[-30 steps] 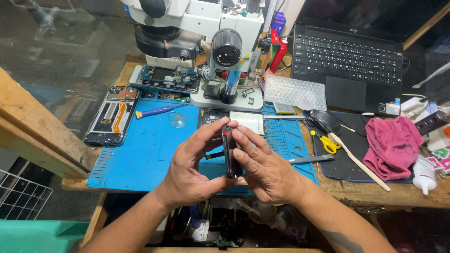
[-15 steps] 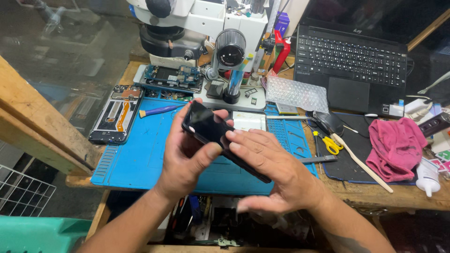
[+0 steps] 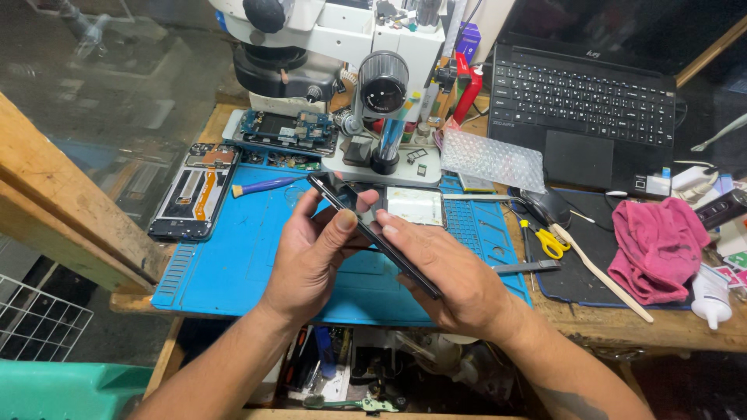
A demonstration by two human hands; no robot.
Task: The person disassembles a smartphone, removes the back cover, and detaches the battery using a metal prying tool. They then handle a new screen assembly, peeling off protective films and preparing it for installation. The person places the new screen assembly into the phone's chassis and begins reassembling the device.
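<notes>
Holding a black phone (image 3: pixel 373 233) between them, both hands hover above the blue mat (image 3: pixel 233 264) on the wooden surface (image 3: pixel 622 327). It is a thin, dark, glossy slab, seen nearly edge-on and tilted, its upper end toward the microscope (image 3: pixel 342 47) and its lower end toward the person. The left hand (image 3: pixel 311 260) wraps it from the left, fingers curled beneath and thumb pressed on its near face. The right hand (image 3: pixel 455 280) cradles the lower end, fingers closed under it and thumb lying along the edge.

One opened phone body (image 3: pixel 187 194) lies at the mat's left edge, and one circuit board assembly (image 3: pixel 284 131) sits by the microscope base. One blue-handled tool (image 3: pixel 261 187) rests between them. One small white panel (image 3: pixel 415 206) lies just behind the hands. One laptop (image 3: pixel 583 101), one pink cloth (image 3: pixel 657 245), one pair of yellow-handled scissors (image 3: pixel 548 241) and one sheet of bubble wrap (image 3: pixel 490 159) occupy the right side.
</notes>
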